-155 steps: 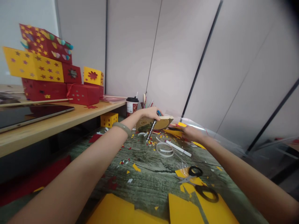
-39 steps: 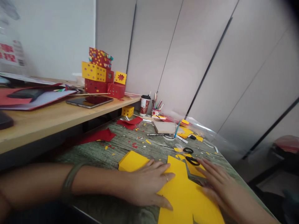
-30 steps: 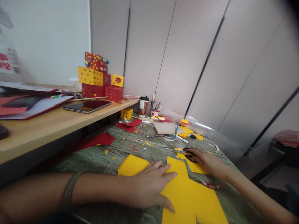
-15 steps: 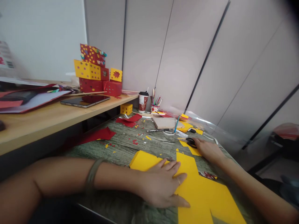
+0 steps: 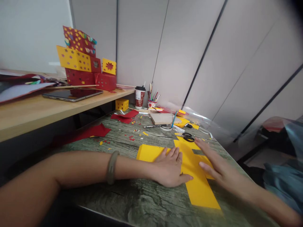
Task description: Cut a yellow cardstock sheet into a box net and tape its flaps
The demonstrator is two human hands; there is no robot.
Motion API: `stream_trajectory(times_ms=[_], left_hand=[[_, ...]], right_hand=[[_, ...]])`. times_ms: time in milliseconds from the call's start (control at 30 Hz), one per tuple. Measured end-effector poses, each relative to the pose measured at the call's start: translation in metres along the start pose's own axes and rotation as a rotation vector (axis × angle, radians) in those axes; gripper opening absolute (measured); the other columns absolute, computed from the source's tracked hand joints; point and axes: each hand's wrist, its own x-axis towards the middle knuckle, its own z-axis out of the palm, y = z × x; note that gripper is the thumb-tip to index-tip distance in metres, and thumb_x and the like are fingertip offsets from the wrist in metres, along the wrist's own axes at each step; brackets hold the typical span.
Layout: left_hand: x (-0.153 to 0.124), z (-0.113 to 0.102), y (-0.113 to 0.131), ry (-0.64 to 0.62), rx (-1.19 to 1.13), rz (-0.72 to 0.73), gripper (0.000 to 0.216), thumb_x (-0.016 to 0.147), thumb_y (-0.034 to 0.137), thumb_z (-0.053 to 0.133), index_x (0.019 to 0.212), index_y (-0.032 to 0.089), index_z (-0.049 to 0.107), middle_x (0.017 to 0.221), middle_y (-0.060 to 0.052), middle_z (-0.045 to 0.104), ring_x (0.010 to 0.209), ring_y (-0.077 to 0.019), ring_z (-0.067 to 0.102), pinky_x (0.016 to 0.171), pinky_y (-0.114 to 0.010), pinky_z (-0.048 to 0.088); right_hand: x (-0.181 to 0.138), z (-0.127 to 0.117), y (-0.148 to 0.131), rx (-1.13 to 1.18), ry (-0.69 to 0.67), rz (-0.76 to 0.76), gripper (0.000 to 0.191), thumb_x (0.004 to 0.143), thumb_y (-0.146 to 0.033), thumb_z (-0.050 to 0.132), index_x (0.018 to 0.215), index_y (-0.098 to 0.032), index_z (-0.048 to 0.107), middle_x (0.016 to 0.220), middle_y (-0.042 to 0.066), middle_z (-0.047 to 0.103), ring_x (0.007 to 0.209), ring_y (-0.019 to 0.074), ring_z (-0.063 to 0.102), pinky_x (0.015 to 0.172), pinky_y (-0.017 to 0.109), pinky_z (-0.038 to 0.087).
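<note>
A cross-shaped piece of yellow paper lies flat on the dark wood-patterned table. My left hand, wearing a ring, rests palm down on it with the fingers stretched out. Over the paper's right part is my right hand, thumb and fingers apart, holding nothing; whether it touches the paper I cannot tell. Just beyond its fingertips lie black-handled scissors, on the table near the paper's far edge.
Decorated red and yellow boxes are stacked on the wooden shelf beside a tablet. At the back stand a paper cup and a pen holder. Red paper and small scraps lie around the table.
My right hand has let go of the scissors and come back toward the yellow paper. The paper has shifted away from me, with my left hand still flat on it.
</note>
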Motion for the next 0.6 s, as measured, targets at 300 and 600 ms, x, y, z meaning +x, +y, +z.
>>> stream_trajectory(times_ms=[300,600], left_hand=[[-0.007,-0.008,-0.008,-0.073,0.029,0.049,0.087,0.077,0.065,0.007,0.134,0.0,0.004,0.141,-0.02,0.0,0.13,-0.0271,-0.004,0.104,-0.047,0.006],[-0.064,-0.028,-0.008,-0.14,0.019,0.086,0.081,0.08,0.061,0.015,0.133,0.0,0.013,0.14,-0.021,0.006,0.129,-0.028,0.001,0.106,-0.04,0.013]], right_hand=[[-0.018,0.02,0.007,0.023,-0.197,0.0,0.059,0.087,-0.046,0.031,0.138,-0.023,0.013,0.144,0.002,0.015,0.13,0.0204,0.013,0.104,0.045,0.015],[-0.023,0.019,0.018,0.05,-0.199,0.005,0.06,0.085,-0.047,0.036,0.138,-0.027,0.014,0.144,0.0,0.015,0.129,0.0237,0.015,0.104,0.048,0.013]])
